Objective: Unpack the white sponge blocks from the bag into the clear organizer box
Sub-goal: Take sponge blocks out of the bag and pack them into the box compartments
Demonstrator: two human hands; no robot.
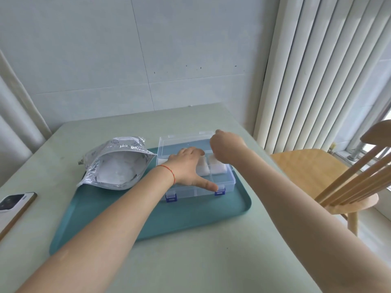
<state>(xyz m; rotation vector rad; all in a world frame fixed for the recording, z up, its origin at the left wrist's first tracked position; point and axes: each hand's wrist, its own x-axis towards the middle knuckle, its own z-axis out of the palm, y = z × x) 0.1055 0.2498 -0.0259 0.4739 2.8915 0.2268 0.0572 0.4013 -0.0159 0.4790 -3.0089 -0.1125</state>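
The clear organizer box [231, 182] with blue latches stands open on a teal tray [190, 214], its lid [186, 142] tipped back. My left hand [186, 166] lies over the box; its fingers rest on a white sponge block [202, 169] in a middle compartment and its thumb stretches toward the front right latch. My right hand [226, 149] hovers over the right rear compartment, fingers curled down onto another white sponge block [220, 169]; the fingertips are hidden. The silver foil bag [118, 163] lies open at the tray's left with white blocks inside.
A phone [12, 206] lies at the table's left edge. A wooden chair [317, 166] stands to the right of the table, in front of vertical blinds. The wall runs along the table's far edge.
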